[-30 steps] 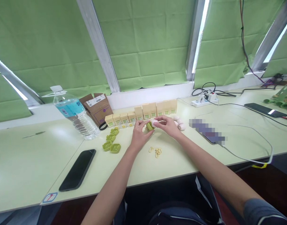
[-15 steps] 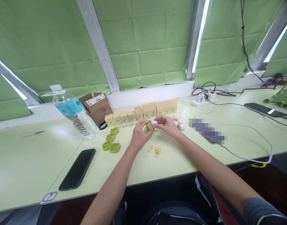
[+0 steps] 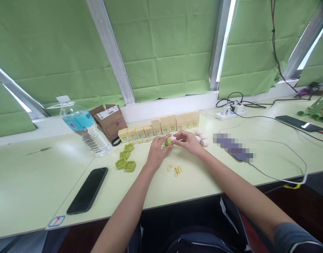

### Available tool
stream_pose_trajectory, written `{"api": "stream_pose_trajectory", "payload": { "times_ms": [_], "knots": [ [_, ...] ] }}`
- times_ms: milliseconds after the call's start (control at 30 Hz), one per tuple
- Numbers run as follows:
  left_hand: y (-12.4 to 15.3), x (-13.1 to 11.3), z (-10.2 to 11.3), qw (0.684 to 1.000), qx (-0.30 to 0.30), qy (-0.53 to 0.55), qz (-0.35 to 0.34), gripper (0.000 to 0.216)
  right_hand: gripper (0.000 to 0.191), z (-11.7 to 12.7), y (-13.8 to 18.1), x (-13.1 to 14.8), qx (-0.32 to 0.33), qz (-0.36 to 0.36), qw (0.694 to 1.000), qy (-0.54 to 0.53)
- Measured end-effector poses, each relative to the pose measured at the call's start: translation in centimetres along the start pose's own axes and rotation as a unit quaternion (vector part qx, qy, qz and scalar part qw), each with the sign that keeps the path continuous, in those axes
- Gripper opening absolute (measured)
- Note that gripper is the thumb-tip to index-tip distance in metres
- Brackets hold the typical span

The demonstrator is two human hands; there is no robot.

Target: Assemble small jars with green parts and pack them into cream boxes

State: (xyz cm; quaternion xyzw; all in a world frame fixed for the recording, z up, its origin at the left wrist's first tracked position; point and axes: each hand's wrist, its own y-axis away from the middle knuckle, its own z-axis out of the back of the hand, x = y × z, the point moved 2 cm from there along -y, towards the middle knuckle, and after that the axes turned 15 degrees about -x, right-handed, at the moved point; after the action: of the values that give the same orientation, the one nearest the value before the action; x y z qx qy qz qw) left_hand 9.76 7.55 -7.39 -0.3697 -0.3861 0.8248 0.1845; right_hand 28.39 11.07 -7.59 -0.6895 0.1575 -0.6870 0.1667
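My left hand [image 3: 158, 150] is closed round a small green silicone case [image 3: 168, 141] over the middle of the table. A small pale pink rounded piece [image 3: 173, 139] meets the case, pinched by my right hand [image 3: 187, 141]. Whether it sits inside the case or only against it, I cannot tell. Several more green cases [image 3: 129, 166] lie to the left of my left hand. Beyond my right hand rest several pale pink rounded pieces [image 3: 204, 142]. Closer to me lie several small yellow loops [image 3: 178, 170].
Small cream boxes [image 3: 168, 123] stand in a row at the back. A large water bottle [image 3: 84, 126] and a brown carton [image 3: 110, 123] are at the left. One black phone [image 3: 87, 190] lies front left. A power strip [image 3: 230, 113] with cables sits back right.
The green case has turned slightly between my hands, and the pink piece now sits a little differently against it. My hands have hardly moved otherwise.
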Motion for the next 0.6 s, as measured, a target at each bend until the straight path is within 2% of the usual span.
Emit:
{"api": "stream_pose_trajectory", "payload": {
  "times_ms": [167, 400, 600],
  "knots": [
    [-0.1, 0.0, 0.0, 0.999, -0.008, 0.05, 0.013, 0.046, 0.037, 0.0, 0.0, -0.2, 0.005, 0.014, 1.0, 0.01],
    [0.0, -0.4, 0.1, 0.985, -0.018, 0.104, 0.134, 0.057, 0.032, 0.0, 0.2, 0.1, 0.003, 0.066, 0.997, 0.036],
    [-0.3, -0.5, 0.2, 0.965, -0.012, 0.171, 0.197, 0.044, 0.028, -0.1, 0.4, 0.9, -0.004, 0.158, 0.986, 0.056]
  ]
}}
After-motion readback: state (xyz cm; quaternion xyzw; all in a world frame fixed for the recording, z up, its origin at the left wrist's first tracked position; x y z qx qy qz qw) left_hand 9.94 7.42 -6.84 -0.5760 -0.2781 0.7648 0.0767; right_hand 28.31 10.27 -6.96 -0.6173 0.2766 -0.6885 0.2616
